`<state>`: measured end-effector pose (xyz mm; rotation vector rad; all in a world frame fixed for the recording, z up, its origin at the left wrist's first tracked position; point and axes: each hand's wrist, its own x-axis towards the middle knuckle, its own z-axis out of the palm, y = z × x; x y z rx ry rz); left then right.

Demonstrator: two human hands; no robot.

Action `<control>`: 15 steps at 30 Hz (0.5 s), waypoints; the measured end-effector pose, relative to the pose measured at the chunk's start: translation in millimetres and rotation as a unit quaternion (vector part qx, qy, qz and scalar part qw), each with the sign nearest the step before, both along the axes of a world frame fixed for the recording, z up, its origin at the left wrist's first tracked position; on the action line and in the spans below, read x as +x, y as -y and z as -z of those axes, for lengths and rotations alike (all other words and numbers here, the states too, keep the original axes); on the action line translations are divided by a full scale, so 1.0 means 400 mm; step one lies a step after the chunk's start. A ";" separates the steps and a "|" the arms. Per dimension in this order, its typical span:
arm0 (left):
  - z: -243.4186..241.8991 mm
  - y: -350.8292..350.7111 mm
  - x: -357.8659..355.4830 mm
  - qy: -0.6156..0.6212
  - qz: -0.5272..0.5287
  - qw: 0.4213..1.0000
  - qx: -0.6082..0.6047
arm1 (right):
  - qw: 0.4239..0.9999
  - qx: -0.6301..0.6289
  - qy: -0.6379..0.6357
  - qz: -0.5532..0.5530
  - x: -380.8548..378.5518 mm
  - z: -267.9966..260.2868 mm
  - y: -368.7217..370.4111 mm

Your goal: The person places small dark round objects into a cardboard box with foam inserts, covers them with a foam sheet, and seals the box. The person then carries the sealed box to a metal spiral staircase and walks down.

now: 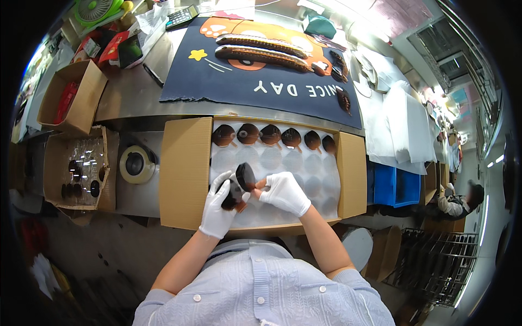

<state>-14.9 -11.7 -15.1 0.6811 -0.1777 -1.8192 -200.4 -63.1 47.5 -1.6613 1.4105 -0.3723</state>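
Note:
My left hand (pixel 217 208), in a white glove, holds dark tinted lenses (pixel 232 195), partly hidden by the fingers; how many cannot be told. My right hand (pixel 283 194), gloved with bare thumb and fingertip showing, pinches the lower edge of a tilted dark lens (pixel 245 177). Both hands hover over an open cardboard box (pixel 185 175). Inside it, a whitish sheet (pixel 331 187) shows rows of round shapes. Across the far row sit several brown lenses (pixel 270 134), some with small tabs at their lower edges.
Beyond the box, a dark printed mat (pixel 191 87) bears two long rows of stacked lenses (pixel 261 57) and loose lenses (pixel 343 102). Left are a tape roll (pixel 125 167) and a carton of lenses (pixel 110 183). Right stand a blue bin (pixel 397 187), white sheets (pixel 408 126) and, farther off, a person (pixel 454 203).

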 end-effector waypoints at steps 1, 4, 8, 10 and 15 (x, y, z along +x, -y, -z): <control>-0.020 -0.016 0.015 0.011 0.020 1.000 0.011 | 0.998 -0.051 -0.025 -0.023 0.009 0.009 0.014; -0.046 -0.072 0.042 0.007 0.054 0.997 0.058 | 0.980 -0.166 -0.086 -0.074 0.060 0.055 0.074; -0.054 -0.083 0.051 0.020 0.068 0.996 0.061 | 0.935 -0.203 -0.281 -0.074 0.059 0.046 0.107; -0.048 -0.081 0.051 0.018 0.056 0.997 0.052 | 0.919 -0.195 -0.334 -0.074 -0.018 0.041 0.113; -0.045 -0.069 0.040 0.030 0.063 0.997 0.028 | 0.881 -0.122 -0.457 -0.015 -0.231 -0.004 0.094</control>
